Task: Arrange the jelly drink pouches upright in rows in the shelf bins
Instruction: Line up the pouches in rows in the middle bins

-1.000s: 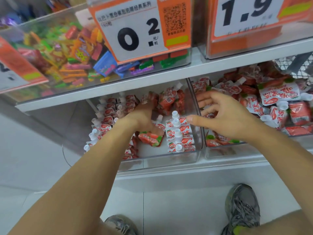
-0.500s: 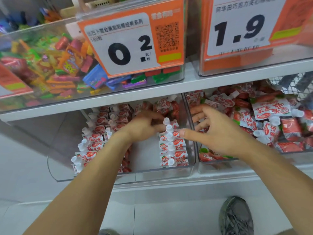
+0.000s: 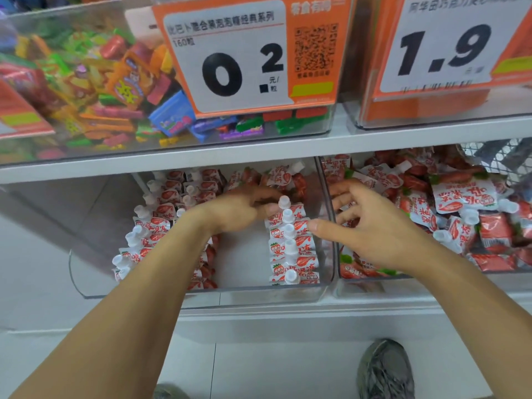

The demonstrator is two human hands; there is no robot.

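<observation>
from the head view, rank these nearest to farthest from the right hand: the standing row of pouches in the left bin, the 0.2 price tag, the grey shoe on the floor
1. Standing row of pouches: just left of the right hand, beside its thumb.
2. 0.2 price tag: up and left, on the upper shelf's bin.
3. Grey shoe: down on the floor, below the forearm.

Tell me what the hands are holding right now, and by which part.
The left hand pinches the rearmost pouch of the right-hand row near its white cap. The right hand holds nothing; its thumb touches that row.
</observation>
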